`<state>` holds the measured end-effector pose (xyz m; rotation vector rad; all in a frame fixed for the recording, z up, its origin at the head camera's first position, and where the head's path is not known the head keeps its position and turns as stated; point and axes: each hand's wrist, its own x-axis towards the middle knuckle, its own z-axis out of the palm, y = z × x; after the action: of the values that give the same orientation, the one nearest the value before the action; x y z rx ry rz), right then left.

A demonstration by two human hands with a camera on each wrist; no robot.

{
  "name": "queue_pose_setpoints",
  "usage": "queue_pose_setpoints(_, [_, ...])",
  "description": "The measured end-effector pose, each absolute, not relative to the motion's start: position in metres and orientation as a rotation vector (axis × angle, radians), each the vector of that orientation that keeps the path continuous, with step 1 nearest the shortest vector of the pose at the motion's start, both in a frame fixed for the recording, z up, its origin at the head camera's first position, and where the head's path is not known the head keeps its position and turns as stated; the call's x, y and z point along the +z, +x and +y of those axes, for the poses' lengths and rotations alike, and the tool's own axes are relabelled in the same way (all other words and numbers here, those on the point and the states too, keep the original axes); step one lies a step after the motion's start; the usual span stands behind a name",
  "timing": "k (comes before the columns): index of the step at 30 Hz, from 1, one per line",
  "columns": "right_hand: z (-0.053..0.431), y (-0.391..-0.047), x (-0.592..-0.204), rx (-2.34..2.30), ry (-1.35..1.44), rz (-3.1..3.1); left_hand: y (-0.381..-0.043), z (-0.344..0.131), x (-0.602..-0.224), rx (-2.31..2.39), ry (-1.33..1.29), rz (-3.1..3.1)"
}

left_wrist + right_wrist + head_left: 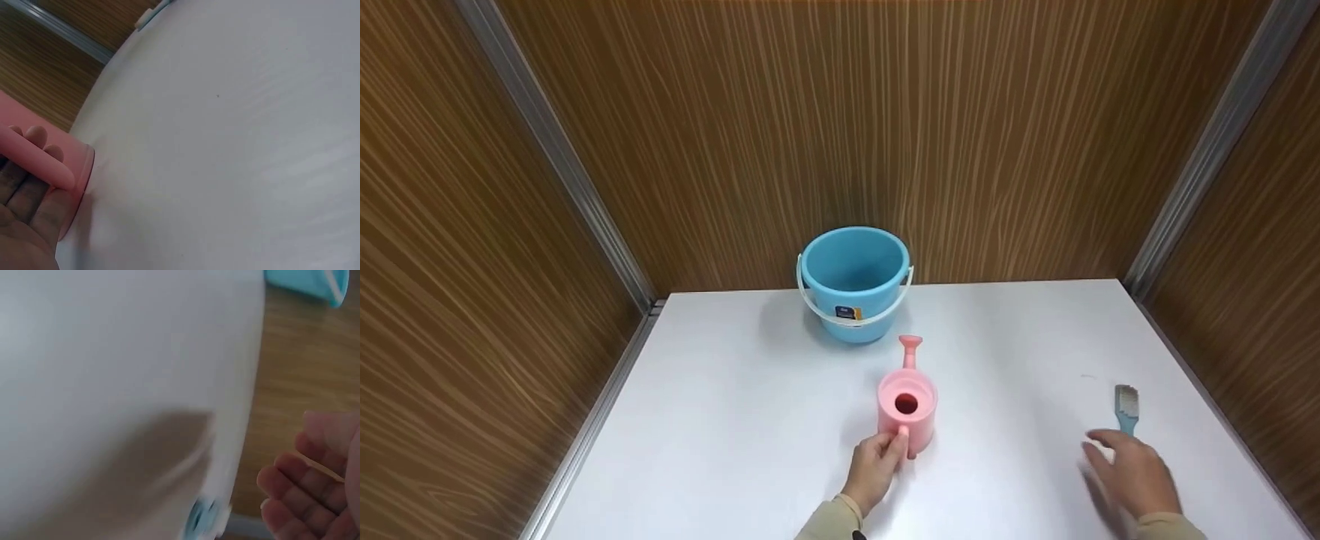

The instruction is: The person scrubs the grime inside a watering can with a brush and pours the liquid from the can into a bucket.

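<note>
My left hand (872, 471) grips the handle of a pink watering can (889, 430), which stands upright on the table with its spout toward the back. In the left wrist view, the fingers (49, 216) pass behind the handle, close to the can's wall. On the right, my right hand (1140, 474) hovers over the table with fingers slightly bent and holds nothing. Just beyond it lies a brush (1126, 405) with a blue handle, partly hidden by the hand. The brush (202, 517) looks blurred in the right wrist view.
A light blue bucket (855, 296) with a lowered white handle stands upright behind the watering can, near the back wall. Wood-grain panels (885, 135) enclose the white table (720, 420) at the back and both sides.
</note>
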<state>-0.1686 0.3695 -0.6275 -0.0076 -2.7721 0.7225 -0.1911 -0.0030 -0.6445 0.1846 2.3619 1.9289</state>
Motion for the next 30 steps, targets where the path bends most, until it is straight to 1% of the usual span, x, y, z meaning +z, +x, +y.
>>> queue_pose_setpoints(5, [0.332,-0.182,-0.620,0.957,0.123,-2.707,-0.190,-0.004,-0.644,1.913,0.165,2.362])
queue_pose_setpoints(13, [0.272,-0.212,-0.607,1.441,0.210,-2.612,-0.189,-0.006,-0.643,1.909,0.154,2.351])
queue_pose_setpoints(21, [0.223,-0.237,-0.596,1.906,0.123,-2.509,-0.193,-0.009,-0.645,1.903,0.158,2.325])
queue_pose_setpoints(24, [0.210,-0.244,-0.595,1.997,0.113,-2.490,-0.193,-0.009,-0.646,1.909,0.136,2.280])
queue_pose_setpoints(30, [0.196,-0.252,-0.594,2.002,0.153,-2.504,-0.197,-0.006,-0.644,1.930,0.128,2.255])
